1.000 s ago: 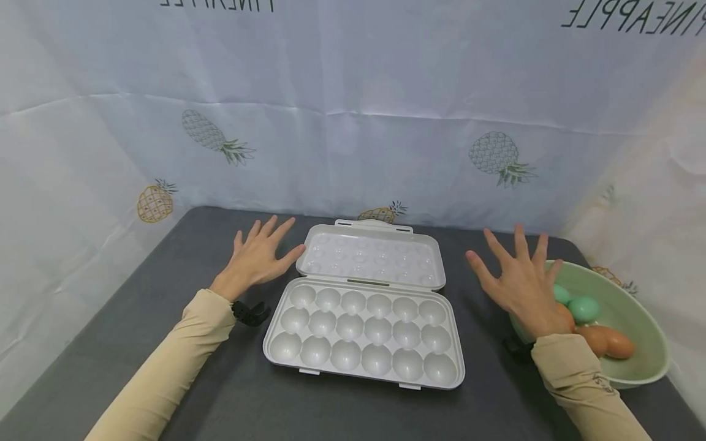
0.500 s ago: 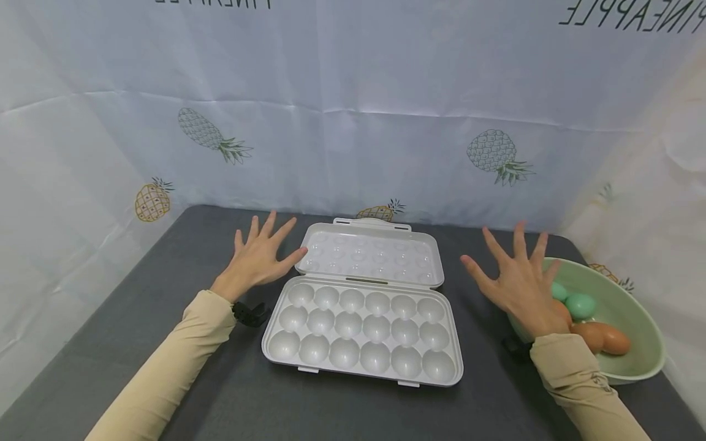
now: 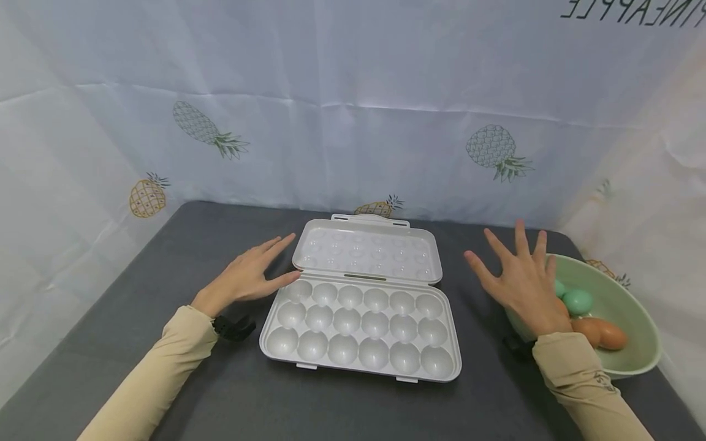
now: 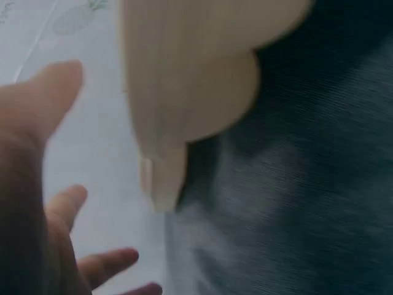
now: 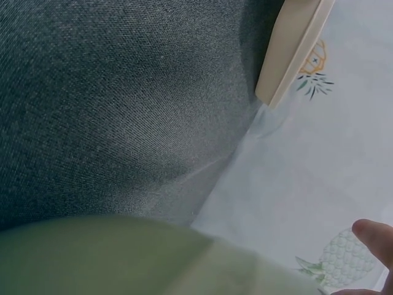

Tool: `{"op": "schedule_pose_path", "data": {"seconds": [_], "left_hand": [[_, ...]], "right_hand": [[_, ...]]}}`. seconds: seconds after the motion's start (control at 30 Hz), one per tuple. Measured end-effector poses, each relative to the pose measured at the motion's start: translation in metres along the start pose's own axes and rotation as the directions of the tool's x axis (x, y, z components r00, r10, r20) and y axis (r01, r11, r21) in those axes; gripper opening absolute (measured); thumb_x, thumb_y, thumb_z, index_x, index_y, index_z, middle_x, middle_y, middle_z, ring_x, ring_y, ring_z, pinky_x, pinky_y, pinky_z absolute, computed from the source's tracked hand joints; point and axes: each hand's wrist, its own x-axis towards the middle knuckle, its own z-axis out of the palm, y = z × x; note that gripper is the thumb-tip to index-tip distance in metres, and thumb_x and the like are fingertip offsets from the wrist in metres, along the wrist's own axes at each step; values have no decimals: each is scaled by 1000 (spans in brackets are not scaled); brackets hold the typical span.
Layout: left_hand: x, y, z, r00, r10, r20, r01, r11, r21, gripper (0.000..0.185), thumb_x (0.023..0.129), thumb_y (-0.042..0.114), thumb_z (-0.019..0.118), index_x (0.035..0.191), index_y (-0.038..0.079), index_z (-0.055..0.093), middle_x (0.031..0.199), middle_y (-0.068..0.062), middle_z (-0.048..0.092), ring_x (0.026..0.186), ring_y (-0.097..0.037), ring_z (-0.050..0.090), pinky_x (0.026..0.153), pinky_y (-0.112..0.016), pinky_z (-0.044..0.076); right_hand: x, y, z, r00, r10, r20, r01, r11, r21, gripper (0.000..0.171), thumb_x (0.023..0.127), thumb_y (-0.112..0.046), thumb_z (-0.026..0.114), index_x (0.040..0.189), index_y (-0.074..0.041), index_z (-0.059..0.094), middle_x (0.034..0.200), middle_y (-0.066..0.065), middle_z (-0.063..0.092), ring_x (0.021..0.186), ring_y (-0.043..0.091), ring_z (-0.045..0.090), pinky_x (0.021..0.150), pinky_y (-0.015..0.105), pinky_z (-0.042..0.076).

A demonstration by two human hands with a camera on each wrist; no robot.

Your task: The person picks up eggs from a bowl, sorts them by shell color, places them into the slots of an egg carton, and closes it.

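A white plastic egg box [image 3: 361,324] lies with its lid [image 3: 366,248] folded back, its rows of round hollows holding nothing. By its left side is my left hand [image 3: 242,275], fingers extended and thumb near the hinge corner; whether it touches the box I cannot tell. My right hand [image 3: 521,288] is spread wide over the near left rim of a pale green bowl [image 3: 634,331], holding nothing. Inside the bowl lie green eggs [image 3: 578,301] and brown eggs [image 3: 611,335], partly hidden by that hand. The left wrist view shows the box's side [image 4: 166,92] beside the thumb.
Everything stands on a dark grey cloth-covered table [image 3: 231,392]. A white curtain [image 3: 331,147] printed with pineapples hangs behind it and along both sides. The bowl sits at the table's right edge, and its green wall [image 5: 123,258] fills the bottom of the right wrist view.
My left hand has lowered and turned, with its fingers closer together, beside the box. The right hand stays spread by the bowl. The head view has shifted slightly.
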Motion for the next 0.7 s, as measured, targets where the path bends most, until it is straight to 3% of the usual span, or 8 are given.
{"op": "schedule_pose_path", "data": {"seconds": [0.13, 0.27, 0.4, 0.57, 0.7], "left_hand": [[-7, -13, 9, 997, 81, -7, -81, 982, -171, 76, 101, 50, 59, 164, 25, 25, 164, -15, 37, 148, -44, 39, 114, -72, 36], [-15, -25, 21, 978, 206, -45, -209, 923, -323, 70, 100, 30, 66, 160, 16, 34, 153, -12, 53, 141, -36, 52, 113, -63, 41], [-21, -33, 31, 958, 275, -82, -285, 882, -375, 66, 99, 22, 69, 158, 15, 39, 147, -8, 60, 137, -26, 56, 113, -45, 45], [-23, -38, 41, 940, 316, -130, -341, 844, -414, 61, 97, 16, 70, 154, 16, 46, 149, -6, 58, 140, -3, 48, 114, -13, 34], [-24, -41, 44, 929, 336, -154, -369, 818, -441, 58, 94, 13, 72, 149, 18, 53, 149, -5, 58, 140, 10, 42, 114, -5, 29]], "right_hand": [[-1, 1, -1, 1000, 4, -10, -4, 1000, 9, 81, 100, -71, 41, 160, -17, 36, 168, 33, 3, 148, 69, -7, 106, 89, 9], [-1, 3, -3, 999, 2, -33, -1, 1000, 28, 78, 101, -68, 40, 159, -16, 38, 167, 34, 9, 148, 69, 1, 108, 87, 12], [-3, 5, -5, 997, -15, -81, 19, 999, 49, 74, 103, -63, 43, 157, -13, 42, 165, 37, 15, 147, 69, 9, 112, 84, 14], [-5, 9, -8, 992, -25, -121, 32, 998, 55, 72, 103, -61, 45, 156, -11, 44, 163, 38, 19, 147, 67, 14, 114, 82, 16], [-6, 13, -12, 991, -35, -132, 46, 996, 79, 71, 104, -59, 43, 155, -9, 45, 161, 40, 23, 148, 64, 17, 119, 76, 14]]}}
